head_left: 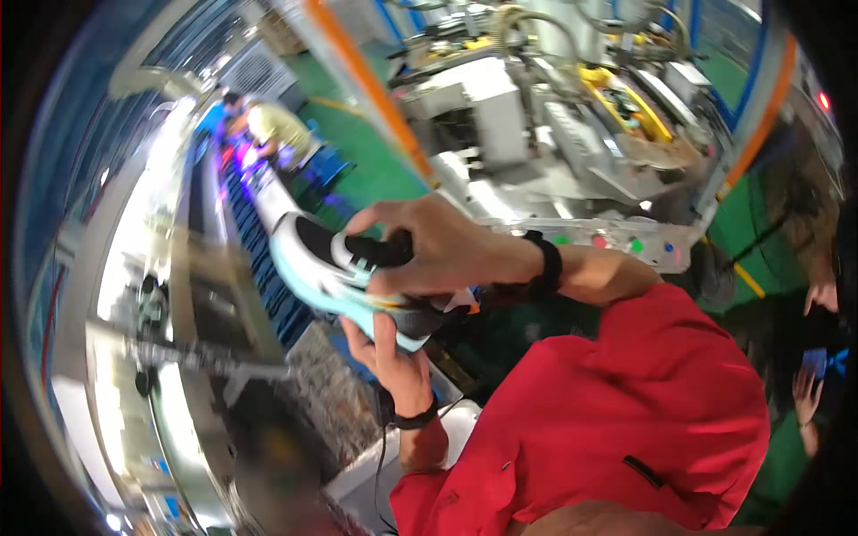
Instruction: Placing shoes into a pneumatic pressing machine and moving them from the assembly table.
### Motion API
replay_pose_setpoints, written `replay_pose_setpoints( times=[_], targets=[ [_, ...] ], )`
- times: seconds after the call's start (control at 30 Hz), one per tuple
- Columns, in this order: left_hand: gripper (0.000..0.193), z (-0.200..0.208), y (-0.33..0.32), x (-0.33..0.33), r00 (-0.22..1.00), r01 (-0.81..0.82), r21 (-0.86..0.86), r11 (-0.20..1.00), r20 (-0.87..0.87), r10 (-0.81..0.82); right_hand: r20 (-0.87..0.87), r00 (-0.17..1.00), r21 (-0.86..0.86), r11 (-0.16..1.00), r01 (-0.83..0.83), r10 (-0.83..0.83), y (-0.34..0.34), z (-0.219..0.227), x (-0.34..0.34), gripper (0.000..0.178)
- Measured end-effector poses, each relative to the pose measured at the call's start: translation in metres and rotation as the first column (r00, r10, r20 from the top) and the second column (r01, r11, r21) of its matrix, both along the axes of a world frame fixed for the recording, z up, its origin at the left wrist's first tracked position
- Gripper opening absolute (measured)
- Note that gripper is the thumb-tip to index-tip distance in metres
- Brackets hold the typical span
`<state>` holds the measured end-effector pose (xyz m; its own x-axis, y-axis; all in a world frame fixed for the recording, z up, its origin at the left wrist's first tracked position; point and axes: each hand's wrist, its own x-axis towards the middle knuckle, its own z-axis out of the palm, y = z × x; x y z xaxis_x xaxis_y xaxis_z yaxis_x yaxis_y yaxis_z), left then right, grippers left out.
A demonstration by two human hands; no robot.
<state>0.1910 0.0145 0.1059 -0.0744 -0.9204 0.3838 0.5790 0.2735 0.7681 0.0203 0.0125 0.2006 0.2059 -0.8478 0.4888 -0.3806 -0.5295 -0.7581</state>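
the black, white and pale-blue shoe is held between both hands: its near end is gripped from below by the left hand, its black upper from above by the right hand. right of the shoe, a button panel is seen.

A white and black shoe with pale-blue sole; held tilted, toe forward-left.

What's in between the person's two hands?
A white, black and light-blue shoe: in the head view, the right hand is on its upper part and the left hand is at its sole.
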Motion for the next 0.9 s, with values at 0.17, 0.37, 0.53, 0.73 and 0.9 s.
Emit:
replay_pose_setpoints(
  times=[0.17, 0.37, 0.53, 0.73, 0.9],
  targets=[
    [0.049, -0.027, -0.018, -0.186, 0.916, 0.349, 0.2, 0.915, 0.131, -0.378, 0.515, 0.803, 0.112, 0.952, 0.284, -0.3, 0.036, -0.104, -0.173, 0.062],
    [0.057, -0.081, -0.058, -0.357, 0.635, 0.658, 0.353, 0.665, 0.216, -0.742, 0.455, 0.454, 0.259, 0.602, 0.756, -0.766, 0.074, -0.159, -0.309, 0.058],
    [0.067, -0.108, -0.09, -0.464, 0.514, 0.603, 0.463, 0.65, 0.398, -0.76, 0.531, 0.276, 0.433, 0.537, 0.724, -0.801, 0.11, -0.183, -0.372, 0.057],
    [0.056, -0.133, -0.088, -0.541, 0.482, 0.633, 0.504, 0.587, 0.336, -0.809, 0.426, 0.067, 0.504, 0.298, 0.811, -0.902, 0.149, -0.196, -0.377, 0.057],
    [0.023, -0.213, -0.176, -0.591, 0.455, 0.733, 0.423, 0.533, 0.278, -0.846, 0.232, -0.042, 0.392, 0.054, 0.918, -0.972, 0.147, -0.197, -0.375, 0.067]
  ],
)
